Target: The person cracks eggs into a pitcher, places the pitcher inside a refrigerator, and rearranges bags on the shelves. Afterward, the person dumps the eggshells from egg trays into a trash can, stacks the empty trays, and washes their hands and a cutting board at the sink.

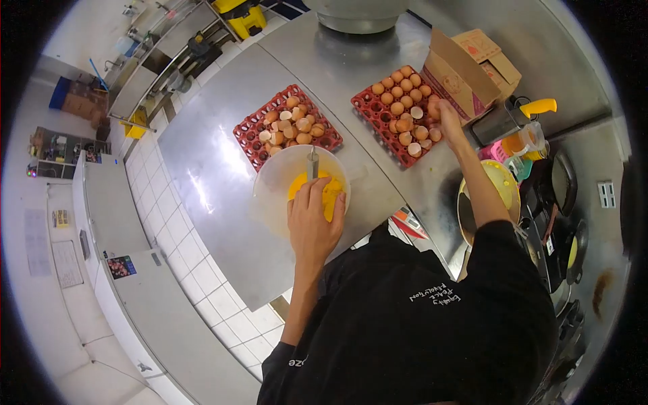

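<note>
A pale translucent bowl (266,196) holds yellow beaten egg (331,189). My left hand (316,216) is over the bowl, its fingers closed at the lower end of a metal utensil handle (312,164) that points away from me; the utensil's other end is hidden. Just beyond the bowl, cracked shells (293,125) are heaped in a red egg tray (251,131). A second red tray (368,104), to the right, holds several brown eggs (397,92) and broken shells (414,149). At that tray's right edge my right hand (450,123) is closed on a brown egg (434,108).
An open cardboard box (466,77) stands behind the right tray. A large metal pot (358,17) is at the table's far edge. On the right are a yellow-handled container (499,121), a pot with a yellowish lid (498,183) and dark pans (562,179).
</note>
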